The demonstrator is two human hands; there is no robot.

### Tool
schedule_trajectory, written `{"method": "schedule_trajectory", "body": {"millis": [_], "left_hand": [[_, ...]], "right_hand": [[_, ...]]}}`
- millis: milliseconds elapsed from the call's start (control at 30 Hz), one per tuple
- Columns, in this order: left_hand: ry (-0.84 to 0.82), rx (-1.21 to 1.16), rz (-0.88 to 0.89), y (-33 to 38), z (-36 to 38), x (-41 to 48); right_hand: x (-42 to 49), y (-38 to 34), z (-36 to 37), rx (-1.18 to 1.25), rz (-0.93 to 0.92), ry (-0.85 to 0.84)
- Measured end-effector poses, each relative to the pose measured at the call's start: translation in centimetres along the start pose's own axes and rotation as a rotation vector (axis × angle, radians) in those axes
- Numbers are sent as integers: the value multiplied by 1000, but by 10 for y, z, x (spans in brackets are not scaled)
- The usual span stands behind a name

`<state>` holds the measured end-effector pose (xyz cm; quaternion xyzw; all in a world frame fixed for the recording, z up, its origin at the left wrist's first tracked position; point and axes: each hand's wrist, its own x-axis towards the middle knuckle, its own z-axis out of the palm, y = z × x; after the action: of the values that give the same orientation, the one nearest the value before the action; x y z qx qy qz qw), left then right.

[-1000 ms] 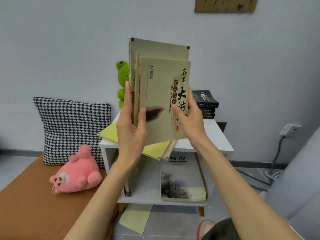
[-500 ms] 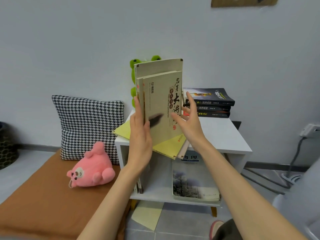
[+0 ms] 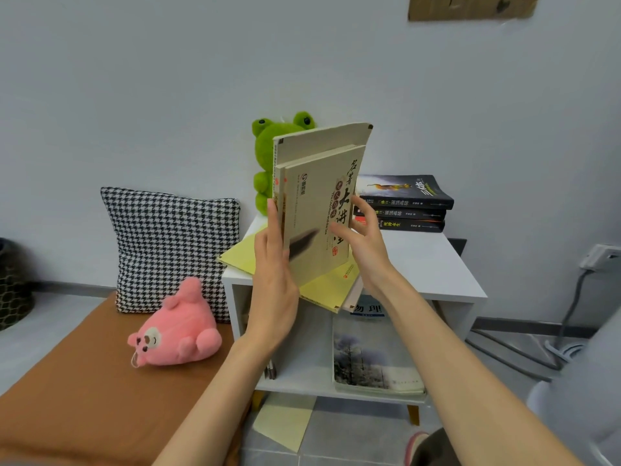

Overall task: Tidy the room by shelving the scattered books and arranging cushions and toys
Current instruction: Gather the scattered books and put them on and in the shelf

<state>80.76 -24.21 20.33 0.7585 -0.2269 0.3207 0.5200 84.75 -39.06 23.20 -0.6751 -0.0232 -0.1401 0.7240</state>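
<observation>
While our left hand [image 3: 274,280], flat and open, presses the side of the tan books [image 3: 319,210] standing in the middle of the frame on the yellow book [image 3: 324,290], our right hand [image 3: 364,250] touches their other edge with loose, open fingers. We should push both sides evenly so none tips toward the dark stack [image 3: 403,203].

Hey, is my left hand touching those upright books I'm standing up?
Touching. The head view shows the left hand with straight fingers flat against the spine side of the books, no gap.
</observation>
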Motion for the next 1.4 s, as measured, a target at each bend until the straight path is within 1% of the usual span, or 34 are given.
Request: {"method": "schedule_trajectory", "body": {"millis": [133, 233, 300, 400, 567, 667, 733, 933, 1000, 1100, 1167, 1200, 1233, 1300, 1333, 1367, 1400], "left_hand": [[-40, -46, -23, 0, -1, 0], [-43, -128, -25, 6, -2, 1], [-40, -139, -14, 9, -4, 3], [-34, -123, -9, 10, -5, 2], [63, -1, -17, 9, -16, -1], [133, 112, 16, 10, -35, -6], [163, 135, 13, 14, -48, -13], [255, 250, 2, 20, -90, -33], [263, 276, 8, 20, -107, -40], [214, 410, 42, 19, -132, -55], [148, 501, 63, 17, -143, -66], [111, 534, 59, 15, -148, -74], [74, 562, 55, 13, -152, -81], [-1, 625, 47, 7, -162, -97], [-39, 659, 57, 3, -167, -103], [-85, 688, 74, 1, -172, -110], [-132, 710, 92, -1, -176, -116]], "right_hand": [[-3, 2, 1, -36, -16, -56], [-7, 0, 1, -43, -21, -44], [-9, 0, 1, -83, -32, -29], [-15, 0, 4, -145, -77, -53], [-27, -4, 12, -191, -154, -85], [-41, -5, 26, -221, -180, -124], [-49, -4, 34, -235, -197, -147], [-77, -7, 59, -226, -234, -253], [-87, -7, 66, -218, -227, -327], [-98, -1, 73, -282, -180, -441], [-99, 5, 72, -425, -185, -456], [-100, 7, 70, -529, -205, -431], [-100, 9, 66, -615, -234, -384], [-104, 8, 62, -676, -323, -293], [-106, 5, 60, -698, -398, -263], [-109, 4, 58, -743, -474, -258], [-113, 4, 58, -814, -540, -287]]}}
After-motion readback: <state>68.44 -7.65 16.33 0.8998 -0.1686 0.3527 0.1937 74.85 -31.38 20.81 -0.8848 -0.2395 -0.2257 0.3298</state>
